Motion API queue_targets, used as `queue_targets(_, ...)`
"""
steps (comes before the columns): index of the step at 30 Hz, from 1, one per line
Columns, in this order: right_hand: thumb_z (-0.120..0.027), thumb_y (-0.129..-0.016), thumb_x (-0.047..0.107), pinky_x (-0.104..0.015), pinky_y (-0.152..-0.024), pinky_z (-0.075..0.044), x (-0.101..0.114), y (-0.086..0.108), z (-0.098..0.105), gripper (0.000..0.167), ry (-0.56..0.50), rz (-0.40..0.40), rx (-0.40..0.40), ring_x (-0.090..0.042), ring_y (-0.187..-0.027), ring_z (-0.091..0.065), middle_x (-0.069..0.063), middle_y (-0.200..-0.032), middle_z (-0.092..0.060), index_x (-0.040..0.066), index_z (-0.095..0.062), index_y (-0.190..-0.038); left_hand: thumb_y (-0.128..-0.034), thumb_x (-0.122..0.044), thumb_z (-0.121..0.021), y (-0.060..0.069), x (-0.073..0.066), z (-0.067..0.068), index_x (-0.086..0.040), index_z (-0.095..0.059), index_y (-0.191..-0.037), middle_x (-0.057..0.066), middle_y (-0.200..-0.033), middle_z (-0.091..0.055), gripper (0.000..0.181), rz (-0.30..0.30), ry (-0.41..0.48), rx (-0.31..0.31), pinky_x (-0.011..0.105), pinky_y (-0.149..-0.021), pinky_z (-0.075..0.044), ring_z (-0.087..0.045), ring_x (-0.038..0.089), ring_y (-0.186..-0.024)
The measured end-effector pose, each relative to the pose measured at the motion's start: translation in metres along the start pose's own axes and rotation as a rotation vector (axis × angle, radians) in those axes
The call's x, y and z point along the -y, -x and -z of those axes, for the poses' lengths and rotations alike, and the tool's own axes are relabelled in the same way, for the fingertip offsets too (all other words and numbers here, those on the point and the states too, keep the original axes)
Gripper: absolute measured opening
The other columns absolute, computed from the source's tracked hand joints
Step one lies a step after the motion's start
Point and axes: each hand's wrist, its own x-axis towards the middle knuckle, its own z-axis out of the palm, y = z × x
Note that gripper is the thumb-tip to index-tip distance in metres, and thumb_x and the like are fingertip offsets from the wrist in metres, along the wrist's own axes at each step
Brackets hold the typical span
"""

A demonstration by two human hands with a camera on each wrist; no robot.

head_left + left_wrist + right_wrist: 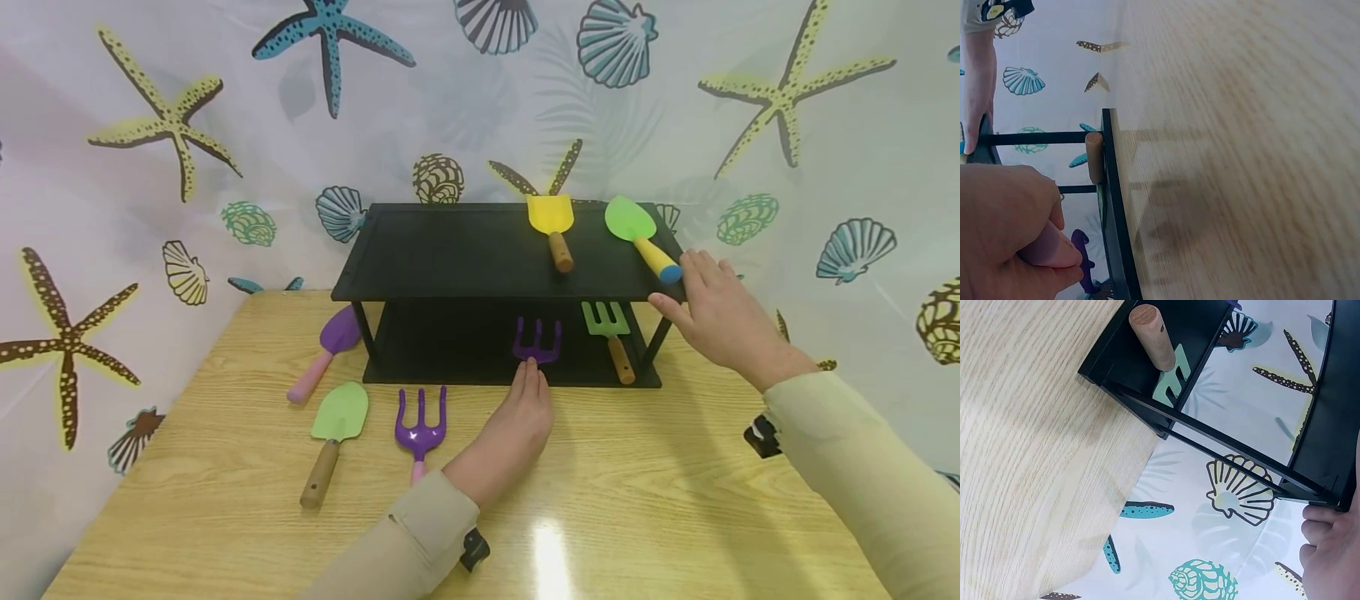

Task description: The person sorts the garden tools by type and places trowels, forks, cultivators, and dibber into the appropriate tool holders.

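Purple fork [547, 356], one: straight ahead of the left hand's fingertips, at the front of the lower shelf [442, 342]. Long axis roughly front to back, tines pointing away from the person; whether it touches the shelf, cannot tell.
Left hand [519, 427], the nearer: fingers closed round the pink handle [1057, 247].
Green fork [616, 346], one: same shelf, to the right of the purple fork and apart from it; tines also to the rear, axis nearly parallel, handle end at the front.
Right hand [723, 321]: well apart from the purple fork, at the top right corner of the rack [450, 250]; thumb at the front, fingers bent over the side, holding the corner; no tool in it.
Second purple fork [420, 436], one: on the table [615, 475], left of the left hand
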Motion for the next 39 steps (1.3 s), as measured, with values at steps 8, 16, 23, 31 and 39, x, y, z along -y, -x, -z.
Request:
queue_targets(8,-0.029,-0.102,0.061,-0.061,-0.124,-0.004,0.000,-0.001,0.001,0.091,-0.002,-0.003,0.004,-0.051,-0.150,-0.008,-0.034,-0.161,-0.009,-0.010,-0.006,-0.155,-0.1025,0.000,-0.039,-0.025,-0.002,-0.013,0.008,-0.056,-0.134,0.022,-0.137,-0.059,0.036,0.058,-0.035,0.033,0.040,-0.116,-0.041,-0.053,0.033,-0.134)
queue_targets(16,-0.028,-0.102,0.061,-0.059,-0.124,-0.002,-0.001,0.002,0.002,0.091,0.006,-0.006,0.006,-0.050,-0.150,-0.007,-0.033,-0.161,-0.008,-0.010,-0.005,-0.155,-0.1011,-0.002,-0.044,-0.044,-0.011,-0.024,0.006,-0.058,-0.132,0.019,-0.136,-0.061,0.035,0.076,-0.019,0.057,0.041,-0.116,-0.042,-0.053,0.034,-0.134)
queue_targets(23,-0.028,-0.102,0.062,-0.059,-0.125,-0.003,-0.001,0.001,0.001,0.091,0.002,-0.010,0.002,-0.048,-0.151,-0.007,-0.032,-0.162,-0.008,-0.008,-0.005,-0.155,-0.1036,0.000,-0.036,-0.052,-0.017,-0.028,0.006,-0.057,-0.134,0.021,-0.138,-0.058,0.037,0.085,-0.073,0.063,0.039,-0.115,-0.042,-0.052,0.034,-0.135)
queue_targets(31,-0.028,-0.102,0.061,-0.058,-0.125,-0.003,0.000,0.000,0.002,0.090,-0.008,-0.008,-0.006,-0.048,-0.151,-0.007,-0.032,-0.162,-0.009,-0.008,-0.006,-0.156,-0.1045,-0.002,-0.034,-0.059,-0.016,-0.031,0.002,-0.064,-0.127,0.017,-0.131,-0.064,0.037,0.120,-0.124,-0.038,0.037,-0.110,-0.048,-0.058,0.032,-0.129)
queue_targets(39,-0.028,-0.101,0.063,-0.058,-0.125,-0.003,0.001,0.002,0.002,0.092,-0.012,-0.021,0.006,-0.047,-0.151,-0.006,-0.031,-0.162,-0.007,-0.008,-0.004,-0.155,-0.1050,-0.015,-0.041,-0.072,-0.013,-0.041,0.005,-0.060,-0.131,0.021,-0.136,-0.060,0.038,0.128,-0.100,0.001,0.037,-0.113,-0.045,-0.055,0.034,-0.132)
